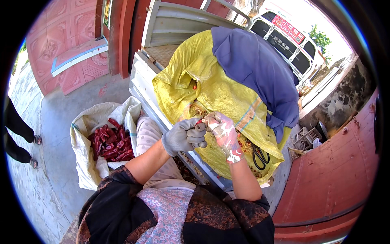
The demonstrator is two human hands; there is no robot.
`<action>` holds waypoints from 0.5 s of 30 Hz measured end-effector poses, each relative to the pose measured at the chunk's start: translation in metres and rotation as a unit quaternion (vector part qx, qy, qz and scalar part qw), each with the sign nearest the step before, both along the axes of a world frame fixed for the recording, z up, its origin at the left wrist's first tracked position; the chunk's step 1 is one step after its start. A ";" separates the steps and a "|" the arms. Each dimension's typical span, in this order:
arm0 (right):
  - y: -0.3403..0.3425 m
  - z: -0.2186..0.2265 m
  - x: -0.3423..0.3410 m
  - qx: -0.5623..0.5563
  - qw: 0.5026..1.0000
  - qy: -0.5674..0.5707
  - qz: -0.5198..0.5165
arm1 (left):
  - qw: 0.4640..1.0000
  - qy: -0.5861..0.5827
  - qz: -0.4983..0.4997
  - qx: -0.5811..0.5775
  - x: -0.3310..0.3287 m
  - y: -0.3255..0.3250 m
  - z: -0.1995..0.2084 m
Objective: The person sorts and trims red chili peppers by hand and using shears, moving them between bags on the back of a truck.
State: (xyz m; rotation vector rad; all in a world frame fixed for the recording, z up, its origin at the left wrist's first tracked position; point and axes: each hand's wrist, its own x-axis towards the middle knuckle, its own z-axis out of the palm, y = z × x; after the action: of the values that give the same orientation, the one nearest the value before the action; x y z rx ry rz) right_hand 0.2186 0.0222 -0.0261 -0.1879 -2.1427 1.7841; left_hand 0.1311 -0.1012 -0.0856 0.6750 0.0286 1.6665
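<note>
My left hand, in a grey glove, is closed around a dried red chili pepper; only a little of the red shows between the gloves. Right beside it, my right hand wears a pink and white camouflage glove and pinches at the pepper's end, its fingertips partly hidden. Both hands are over a yellow woven sack spread on a cart bed, with loose pepper scraps on it. Black-handled scissors lie on the sack near my right wrist. To my left, a white woven sack holds many red chili peppers.
A dark blue cloth covers the far side of the yellow sack. The cart's metal side runs along its left. A white van is parked behind. At the far left, another person's legs show. A red metal door stands at right.
</note>
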 end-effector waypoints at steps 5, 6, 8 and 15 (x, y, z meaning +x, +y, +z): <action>0.010 0.005 0.004 -0.118 0.992 -0.032 0.021 | 0.999 -0.035 -0.010 0.016 -0.001 0.003 -0.008; 0.012 0.006 0.005 -0.155 0.987 -0.026 0.025 | 0.999 -0.045 -0.011 0.022 -0.001 0.004 -0.009; 0.017 0.004 0.007 -0.104 0.993 -0.056 0.006 | 0.995 -0.093 -0.023 0.004 -0.005 0.003 -0.014; 0.039 -0.016 0.041 0.228 0.964 -0.131 0.040 | 0.986 -0.160 0.005 -0.047 -0.047 -0.050 -0.043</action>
State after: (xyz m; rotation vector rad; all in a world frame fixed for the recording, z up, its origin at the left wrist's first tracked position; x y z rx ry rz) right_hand 0.2600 0.0615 -0.0418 -0.2315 -2.7184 1.3097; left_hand 0.0844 -0.1509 -0.1286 0.3318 -0.1195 1.7539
